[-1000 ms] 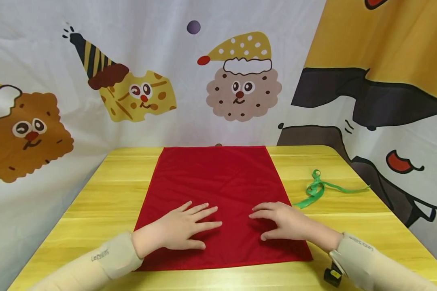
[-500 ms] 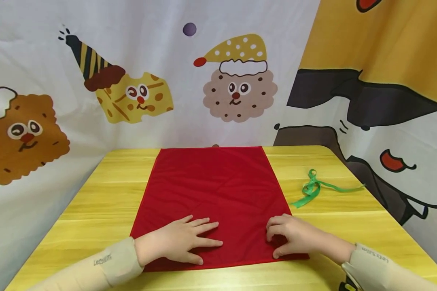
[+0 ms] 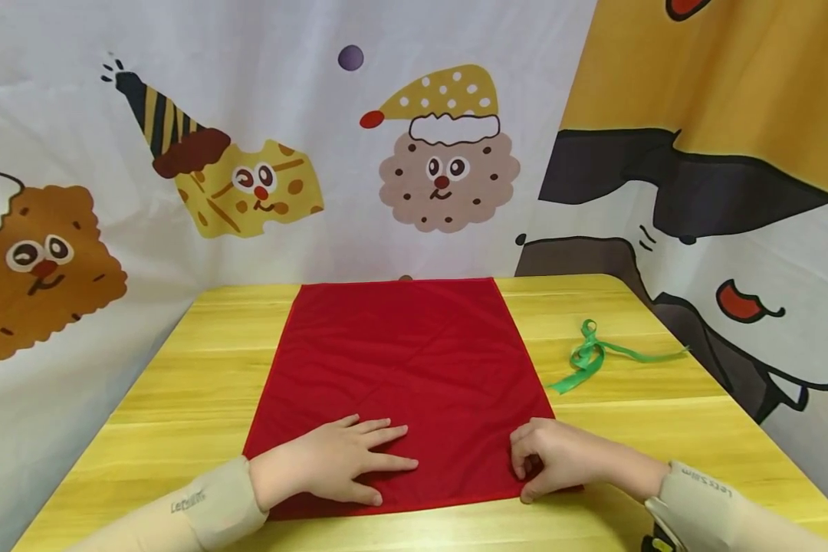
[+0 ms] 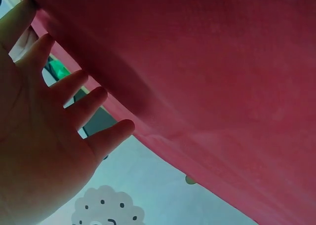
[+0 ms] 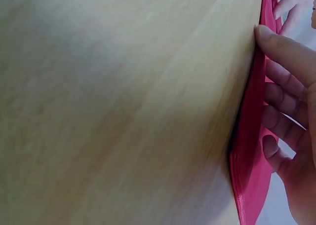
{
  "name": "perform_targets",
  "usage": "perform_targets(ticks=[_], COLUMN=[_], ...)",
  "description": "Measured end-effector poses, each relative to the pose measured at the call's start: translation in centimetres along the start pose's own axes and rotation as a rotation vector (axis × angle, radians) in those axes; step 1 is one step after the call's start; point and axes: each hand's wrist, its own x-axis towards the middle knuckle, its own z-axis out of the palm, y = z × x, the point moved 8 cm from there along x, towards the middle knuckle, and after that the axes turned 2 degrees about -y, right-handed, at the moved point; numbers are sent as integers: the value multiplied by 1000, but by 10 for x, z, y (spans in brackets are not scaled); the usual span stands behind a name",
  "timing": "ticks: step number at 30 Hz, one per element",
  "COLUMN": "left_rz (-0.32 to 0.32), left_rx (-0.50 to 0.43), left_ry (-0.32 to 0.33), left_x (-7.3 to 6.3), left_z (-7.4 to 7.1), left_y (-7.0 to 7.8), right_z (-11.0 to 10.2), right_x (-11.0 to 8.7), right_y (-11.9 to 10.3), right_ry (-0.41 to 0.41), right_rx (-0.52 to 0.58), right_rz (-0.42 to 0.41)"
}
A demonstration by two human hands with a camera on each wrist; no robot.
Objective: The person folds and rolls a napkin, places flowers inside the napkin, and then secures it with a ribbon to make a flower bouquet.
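Note:
A red cloth (image 3: 407,360) lies spread flat on the wooden table, its front edge towards me. My left hand (image 3: 338,460) rests on its front left part with fingers spread. In the left wrist view, those fingers (image 4: 89,104) are straight and apart over the cloth. Near the front right corner, my right hand (image 3: 559,456) touches the cloth with bent fingers. The right wrist view has its thumb (image 5: 284,50) at the cloth's front edge and the other fingertips on the red surface, with a gap between. Layered edges show at the cloth's corner (image 5: 237,180).
To the right of the cloth, a green ribbon (image 3: 586,359) lies loosely curled on the wooden table (image 3: 628,418). A white curtain (image 3: 262,77) with cartoon prints hangs behind the table and along its sides. A dark strap piece (image 3: 657,539) shows below the right sleeve.
Both hands have come nearer the cloth's front edge. The right hand has also moved right to the corner, its fingers bending more. The head view has shifted slightly.

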Motion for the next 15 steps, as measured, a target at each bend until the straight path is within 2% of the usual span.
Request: perform_targets(ticks=[4, 8, 15], left_rz=[19, 70, 177], left_rx=[19, 44, -37], left_ry=[17, 48, 50], left_x=[1, 3, 9], left_z=[-2, -4, -11], left_y=[3, 13, 36], right_z=[-1, 0, 1], right_x=[0, 1, 4], right_y=[-1, -2, -2], right_ry=[25, 41, 20], right_rx=[-23, -48, 27], right_rz=[-29, -66, -49])
